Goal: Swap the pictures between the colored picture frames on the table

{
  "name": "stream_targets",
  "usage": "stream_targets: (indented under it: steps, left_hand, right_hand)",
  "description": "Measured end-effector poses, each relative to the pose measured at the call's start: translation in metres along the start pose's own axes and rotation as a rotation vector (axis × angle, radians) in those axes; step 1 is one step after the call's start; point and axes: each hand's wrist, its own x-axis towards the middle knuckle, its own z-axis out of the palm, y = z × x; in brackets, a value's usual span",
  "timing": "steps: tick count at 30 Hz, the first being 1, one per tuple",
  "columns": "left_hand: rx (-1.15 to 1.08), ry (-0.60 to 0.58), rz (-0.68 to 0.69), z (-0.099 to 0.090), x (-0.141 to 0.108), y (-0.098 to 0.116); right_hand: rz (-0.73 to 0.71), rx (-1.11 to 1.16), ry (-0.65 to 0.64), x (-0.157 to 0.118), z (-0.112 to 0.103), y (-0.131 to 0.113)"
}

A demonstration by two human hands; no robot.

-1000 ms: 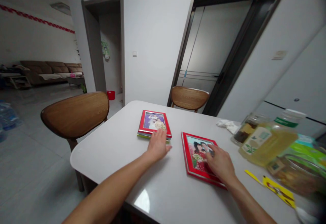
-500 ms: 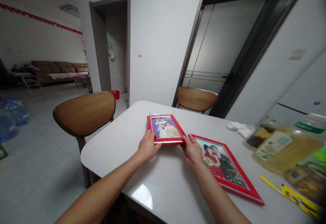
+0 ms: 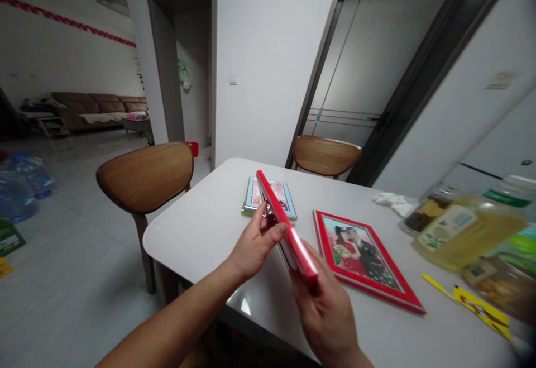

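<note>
Between my two hands a red picture frame (image 3: 278,211) is held up on edge, its narrow red side facing me and its picture out of sight. My left hand (image 3: 253,245) grips it on the left side, thumb across the red edge. The near lower end is in my right hand (image 3: 324,301), with the fingers partly hidden behind it. Just beyond lies a light blue picture frame (image 3: 250,195), apparently on top of something with a green edge. A larger red picture frame (image 3: 368,256) lies flat to the right, showing a photo of two people.
On the table (image 3: 188,228), at the right, stand a jug of yellow liquid (image 3: 456,239), jars (image 3: 431,209), a crumpled white tissue (image 3: 393,203) and a yellow packet (image 3: 481,309). Wooden chairs (image 3: 146,175) stand at the left and at the far side (image 3: 326,156).
The held red frame has been lifted and turned from facing up to standing on edge. The light blue frame beneath it is now uncovered. My right hand has come nearer.
</note>
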Motion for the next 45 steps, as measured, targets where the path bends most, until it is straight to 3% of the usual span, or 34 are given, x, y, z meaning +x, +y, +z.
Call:
stream_targets:
  steps: [2,4,10,17,22,28,32,35,38,41,45]
  left_hand:
    - [-0.111,-0.004,-0.047,-0.001,-0.009,0.004]
    - [-0.14,-0.013,-0.1,-0.005,-0.018,0.001]
    - [-0.069,-0.012,-0.158,-0.027,-0.034,-0.026]
    - [0.53,0.058,-0.197,-0.05,-0.04,-0.051]
    - [0.875,0.092,-0.189,-0.056,-0.04,-0.056]
    - [1.057,0.098,-0.174,-0.055,-0.041,-0.067]
    - [1.108,0.09,-0.159,-0.056,-0.044,-0.071]
    - [1.11,0.079,-0.149,-0.056,-0.044,-0.072]
    - [1.121,0.065,-0.156,-0.057,-0.043,-0.074]
    - [1.13,0.046,-0.152,-0.058,-0.043,-0.076]
    - [1.13,0.026,-0.132,-0.059,-0.043,-0.077]
  right_hand:
    - [-0.2,-0.077,-0.056,-0.014,0.003,-0.002]
    - [-0.28,-0.131,-0.09,-0.026,0.009,-0.001]
    - [-0.274,-0.193,-0.255,-0.05,0.033,0.008]
    - [-0.128,-0.187,-0.419,-0.061,0.071,0.012]
    - [-0.097,-0.219,-0.478,-0.055,0.082,0.01]
    - [-0.145,-0.151,-0.523,-0.042,0.061,0.002]
    - [-0.207,-0.161,-0.375,-0.03,0.031,0.004]
    - [-0.127,-0.244,-0.302,-0.021,0.011,0.019]
    - [0.0,-0.332,-0.394,-0.017,0.001,0.04]
    - [0.056,-0.358,-0.481,-0.016,0.001,0.056]
    - [0.132,-0.386,-0.485,-0.005,0.008,0.07]
